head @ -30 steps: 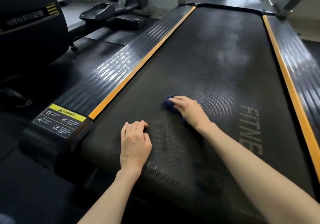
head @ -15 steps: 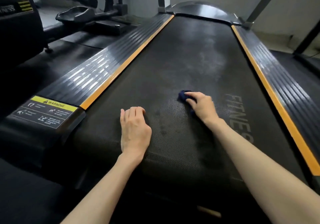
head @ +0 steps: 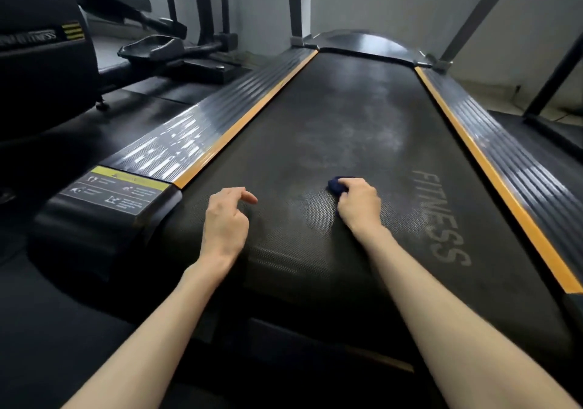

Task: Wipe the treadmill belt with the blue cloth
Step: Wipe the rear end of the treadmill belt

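Black textured belt: the treadmill belt (head: 331, 143) runs away from the camera, its surface dimpled near the rear edge and marked with pale, dusty smears further up the middle.
Belt lettering: grey "FITNESS" (head: 441, 216) is printed along the right part of the belt, just right of the right hand.
Blue cloth: the blue cloth (head: 336, 185) is bunched small and dark, lying on the belt near its rear end, roughly on the centre line; only a bit of it shows past the fingertips.
Right hand: the right hand (head: 359, 203) sits on top of the cloth with fingers curled down over it, gripping and pressing it against the belt.
Left hand: the left hand (head: 225, 219) is near the rear left of the belt, empty, fingers loosely bent and partly apart, forefinger pointing toward the right; whether it touches the belt I cannot tell.
Side rails: ribbed black side rails with orange strips (head: 239, 124) border the belt on both sides.
Warning label: a yellow-topped warning label (head: 116, 190) sits on the rear left corner cover, left of the left hand.
Surroundings: another black exercise machine (head: 151, 48) stands on the floor to the left, well apart from the belt.
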